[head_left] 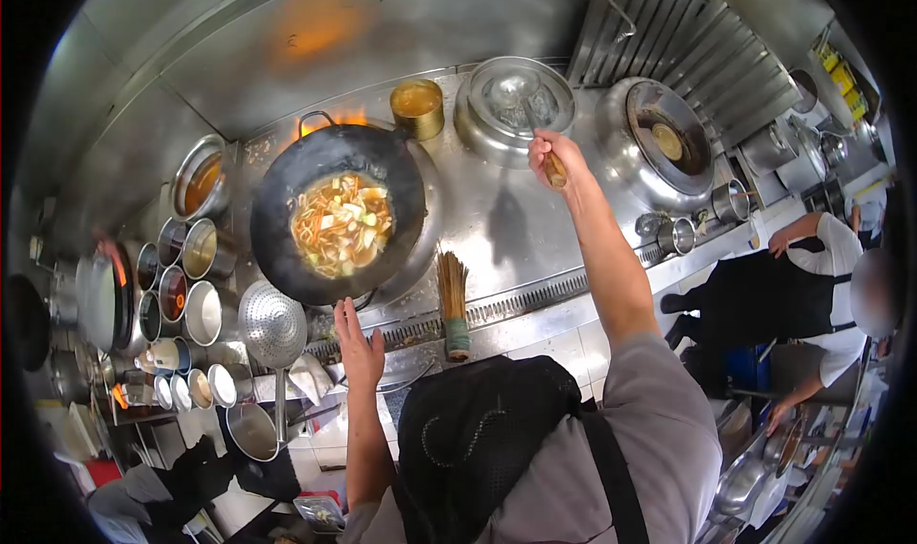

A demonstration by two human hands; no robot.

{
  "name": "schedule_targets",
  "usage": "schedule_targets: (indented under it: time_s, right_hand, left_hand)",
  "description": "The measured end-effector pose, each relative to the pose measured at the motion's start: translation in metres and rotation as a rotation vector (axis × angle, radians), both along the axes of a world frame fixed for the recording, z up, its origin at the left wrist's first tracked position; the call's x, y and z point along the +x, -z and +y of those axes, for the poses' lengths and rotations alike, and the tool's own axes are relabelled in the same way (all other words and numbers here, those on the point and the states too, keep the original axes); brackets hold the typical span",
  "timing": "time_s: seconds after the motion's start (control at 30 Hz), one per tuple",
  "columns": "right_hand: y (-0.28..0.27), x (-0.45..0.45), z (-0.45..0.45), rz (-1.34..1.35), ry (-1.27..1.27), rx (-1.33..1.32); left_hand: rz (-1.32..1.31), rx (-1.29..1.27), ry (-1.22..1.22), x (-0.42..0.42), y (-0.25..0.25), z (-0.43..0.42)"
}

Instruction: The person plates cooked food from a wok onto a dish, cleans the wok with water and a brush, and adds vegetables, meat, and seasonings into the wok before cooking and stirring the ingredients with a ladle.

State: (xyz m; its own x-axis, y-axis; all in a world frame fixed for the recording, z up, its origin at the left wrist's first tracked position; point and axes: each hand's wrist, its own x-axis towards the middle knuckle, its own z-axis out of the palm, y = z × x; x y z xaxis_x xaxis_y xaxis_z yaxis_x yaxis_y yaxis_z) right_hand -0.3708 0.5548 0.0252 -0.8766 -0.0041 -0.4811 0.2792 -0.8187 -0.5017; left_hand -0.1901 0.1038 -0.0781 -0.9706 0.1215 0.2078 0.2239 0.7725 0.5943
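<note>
My right hand (556, 157) is wrapped round the wooden handle of a ladle (530, 114), whose bowl is over a round metal pot (475, 114) of clear liquid at the back. Fingers stretched, my left hand (360, 345) is open just below the near rim of a black wok (272, 210), close to its near loop handle (364, 301). I cannot tell whether it touches that handle. Noodles with vegetables (342, 224) in brown broth fill the middle of the wok. Orange flames (355, 117) show behind its far rim.
A bamboo brush (454, 300) lies at the counter's front edge. Left are a perforated skimmer (272, 322) and several metal seasoning pots (202, 313). A brass-coloured can (417, 106) stands behind. Another burner (669, 141) is to the right, with a person in a black apron (764, 296) nearby.
</note>
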Motion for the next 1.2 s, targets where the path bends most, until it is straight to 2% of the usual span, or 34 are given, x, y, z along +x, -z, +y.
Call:
schedule_targets:
  time_s: [0.03,0.1,0.13,0.2,0.23,0.3,0.33,0.4,0.43,0.5,0.53,0.6,0.63,0.7,0.77,0.87,0.93,0.97,1.03,1.07,1.13,1.2]
  right_hand:
    - [-0.006,-0.002,-0.005,0.001,-0.012,-0.002]
    - [-0.039,0.005,-0.024,0.043,-0.113,0.396]
    - [-0.037,0.000,-0.025,0.044,-0.113,0.396]
    - [-0.025,-0.015,-0.028,0.148,-0.081,0.745]
    - [-0.017,-0.015,-0.029,0.154,-0.090,0.743]
    - [0.007,-0.007,-0.026,0.138,-0.088,1.273]
    - [0.041,-0.012,-0.011,0.161,-0.022,1.705]
    - [0.086,-0.004,0.009,0.252,0.163,2.115]
    - [0.088,0.003,0.009,0.259,0.156,2.115]
    - [0.086,0.015,0.011,-0.054,0.005,2.064]
    - [0.083,0.013,0.013,-0.058,0.011,2.069]
    - [0.061,0.008,0.011,-0.095,-0.126,1.176]
    - [0.055,0.002,0.018,-0.094,-0.116,1.177]
    - [0.033,-0.012,0.028,0.092,0.085,-0.228]
    - [0.012,-0.026,0.022,0.040,0.120,-0.291]
    - [-0.006,-0.051,0.012,0.048,0.047,-0.147]
    - [-0.013,-0.061,0.003,0.194,-0.110,0.521]
    - [-0.012,-0.056,-0.001,0.183,-0.109,0.516]
    - [-0.015,-0.048,-0.013,0.226,-0.073,1.097]
    - [-0.004,-0.039,-0.016,0.180,-0.021,1.277]
    - [0.052,-0.032,0.004,0.184,0.067,1.762]
    - [0.102,-0.023,0.025,0.171,0.203,2.069]
  left_hand:
    - [0.001,-0.002,-0.012,0.001,0.000,-0.001]
    - [-0.007,0.013,0.006,0.000,-0.001,0.000]
    - [-0.005,0.013,0.005,0.000,-0.001,0.001]
    - [-0.025,0.000,-0.016,0.000,-0.001,0.001]
    - [-0.024,0.000,-0.027,0.000,-0.001,0.000]
    - [-0.023,0.016,-0.003,0.000,-0.001,-0.003]
    - [-0.030,0.015,0.002,0.001,-0.002,-0.004]
    - [-0.044,0.022,-0.021,0.001,-0.007,-0.004]
    - [-0.056,0.032,-0.018,0.003,-0.007,-0.003]
    - [-0.061,0.039,-0.021,0.002,-0.005,-0.003]
    - [-0.052,0.043,-0.024,0.002,-0.003,-0.003]
    - [-0.036,0.050,-0.017,0.001,-0.001,-0.002]
    - [-0.038,0.047,-0.023,0.001,0.000,-0.002]
    - [-0.035,0.040,-0.022,0.003,0.000,-0.003]
    - [-0.032,0.068,0.002,0.002,0.000,-0.004]
    - [-0.026,0.049,0.008,0.001,-0.003,-0.002]
    - [-0.044,0.042,0.008,0.002,-0.005,-0.003]
    - [-0.056,0.039,0.009,0.005,-0.005,-0.003]
    - [-0.065,0.041,-0.005,0.003,-0.006,-0.002]
    - [-0.067,0.058,0.008,0.003,-0.005,-0.004]
    - [-0.079,0.057,-0.006,0.003,-0.008,-0.005]
    - [-0.049,0.024,-0.012,0.003,-0.006,-0.005]
